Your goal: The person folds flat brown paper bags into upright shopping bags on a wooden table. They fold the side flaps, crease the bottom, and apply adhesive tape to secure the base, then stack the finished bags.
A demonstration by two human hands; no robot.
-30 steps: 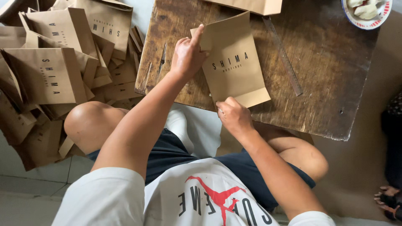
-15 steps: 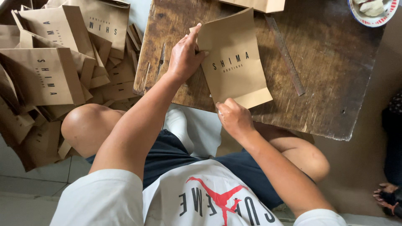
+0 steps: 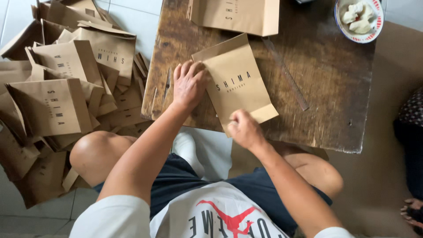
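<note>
While both hands work, a flat brown paper bag (image 3: pixel 240 86) lies on the worn dark wooden table (image 3: pixel 326 83), near its front edge.
The left hand (image 3: pixel 189 83) presses spread fingers on the bag's left edge; the right hand (image 3: pixel 244 128) pinches its bottom fold; bare wood lies open to the right.

Your worn, dark wooden table (image 3: pixel 335 88) carried a flat brown paper bag (image 3: pixel 240 88) near its front edge, a second flat brown bag (image 3: pixel 246 15) at the far edge, a long clear ruler (image 3: pixel 286 75) lying aslant beside the first, and a red-rimmed bowl (image 3: pixel 359 20) at the far right corner. On the tiled floor (image 3: pixel 128 17) to your left, folded bags (image 3: pixel 66 97) lay heaped.
</note>
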